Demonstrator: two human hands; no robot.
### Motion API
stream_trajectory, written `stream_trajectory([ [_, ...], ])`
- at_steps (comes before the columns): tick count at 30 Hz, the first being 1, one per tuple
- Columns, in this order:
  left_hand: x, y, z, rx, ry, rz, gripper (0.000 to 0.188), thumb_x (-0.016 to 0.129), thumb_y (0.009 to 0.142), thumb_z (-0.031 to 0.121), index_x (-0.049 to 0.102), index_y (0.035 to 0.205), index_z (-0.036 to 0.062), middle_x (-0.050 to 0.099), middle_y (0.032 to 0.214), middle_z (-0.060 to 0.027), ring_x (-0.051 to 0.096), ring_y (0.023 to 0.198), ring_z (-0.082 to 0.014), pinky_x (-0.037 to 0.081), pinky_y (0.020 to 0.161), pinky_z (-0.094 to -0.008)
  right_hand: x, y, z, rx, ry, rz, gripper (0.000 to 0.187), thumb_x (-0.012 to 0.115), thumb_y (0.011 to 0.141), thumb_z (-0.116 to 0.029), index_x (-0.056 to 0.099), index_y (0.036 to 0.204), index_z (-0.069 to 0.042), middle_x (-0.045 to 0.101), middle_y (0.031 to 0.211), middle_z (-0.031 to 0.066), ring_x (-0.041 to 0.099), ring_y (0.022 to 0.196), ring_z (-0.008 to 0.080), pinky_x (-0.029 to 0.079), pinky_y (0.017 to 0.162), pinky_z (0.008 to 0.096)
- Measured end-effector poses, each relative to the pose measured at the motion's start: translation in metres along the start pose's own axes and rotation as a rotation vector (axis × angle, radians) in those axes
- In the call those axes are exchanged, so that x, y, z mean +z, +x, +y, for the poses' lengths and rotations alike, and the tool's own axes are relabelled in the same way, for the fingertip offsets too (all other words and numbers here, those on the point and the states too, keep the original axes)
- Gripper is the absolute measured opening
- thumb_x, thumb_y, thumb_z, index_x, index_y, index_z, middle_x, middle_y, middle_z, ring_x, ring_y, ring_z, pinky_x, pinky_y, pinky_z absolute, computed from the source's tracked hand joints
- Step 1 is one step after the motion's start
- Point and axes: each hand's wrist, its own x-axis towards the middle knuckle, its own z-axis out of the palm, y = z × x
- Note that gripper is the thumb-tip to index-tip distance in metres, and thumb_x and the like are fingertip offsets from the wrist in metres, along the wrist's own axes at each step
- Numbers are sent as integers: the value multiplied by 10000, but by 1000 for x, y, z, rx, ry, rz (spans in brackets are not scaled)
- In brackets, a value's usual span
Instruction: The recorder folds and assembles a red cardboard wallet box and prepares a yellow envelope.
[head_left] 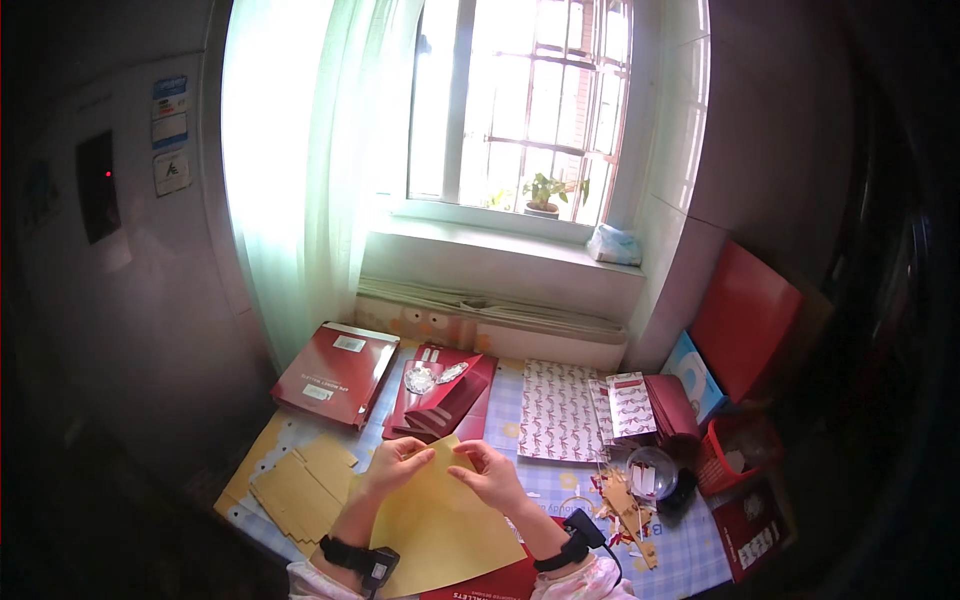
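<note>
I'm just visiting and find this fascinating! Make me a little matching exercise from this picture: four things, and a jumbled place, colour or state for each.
Things
1. Yellow sheet
2. Potted plant
3. Curtain
4. Thick red box

Places, colours and states
A. Pale green and hanging down
B. Lying flat toward the far left of the table
C. Held near its far edge by the left hand and the right hand
D. Upright by the window bars

Right pairs: 1-C, 2-D, 3-A, 4-B
</note>
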Motion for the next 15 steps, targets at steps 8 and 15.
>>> stream_trajectory([
  [8,5,0,0,-37,-51,-29,197,613,846,191,633,848,-5,604,726,0,533,669,-51,437,577,-206,-3,-5,3,-112,-281,58,370,717,734,-196,593,1049,-46,620,933,126,619,814,215,487,724,294],
  [15,8,0,-10,-2,-111,-12,179,658,811,166,626,843,-8,579,766,-18,527,721,-60,438,616,-215,-9,-3,1,-85,-323,1,201,677,776,-155,654,914,-11,607,837,94,606,752,175,483,691,275],
])
